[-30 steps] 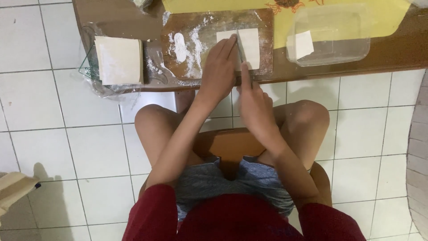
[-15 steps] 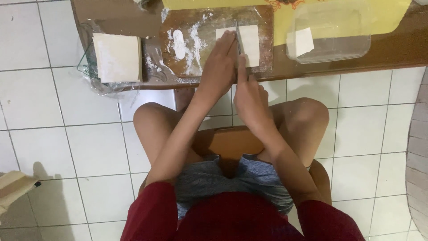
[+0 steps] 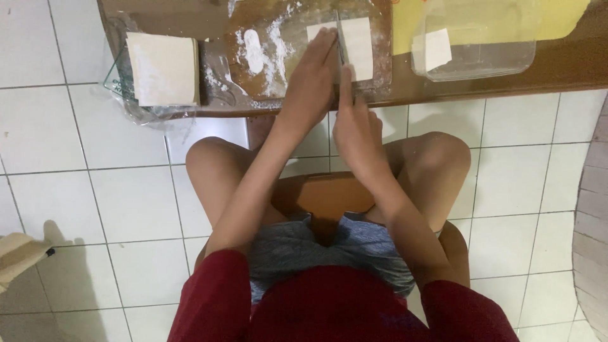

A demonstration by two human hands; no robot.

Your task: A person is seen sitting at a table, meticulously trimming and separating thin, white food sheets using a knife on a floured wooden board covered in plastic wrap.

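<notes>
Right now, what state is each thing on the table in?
Dough sheet: flat on the floured board, knife blade across it.
Knife: in the right hand, blade on the sheet.
Left hand: pressed flat on the sheet.
Stack of sheets: squared, untouched.
Clear container: open, one sheet piece inside.

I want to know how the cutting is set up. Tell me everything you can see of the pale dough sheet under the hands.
The dough sheet is a thin, flat, cream-white rectangle, lying on a floured brown wooden board on the low table. A knife blade runs lengthwise across it, parting a narrow left strip from the wider right piece. The left hand presses flat on its left part; the right hand holds the knife.
</notes>
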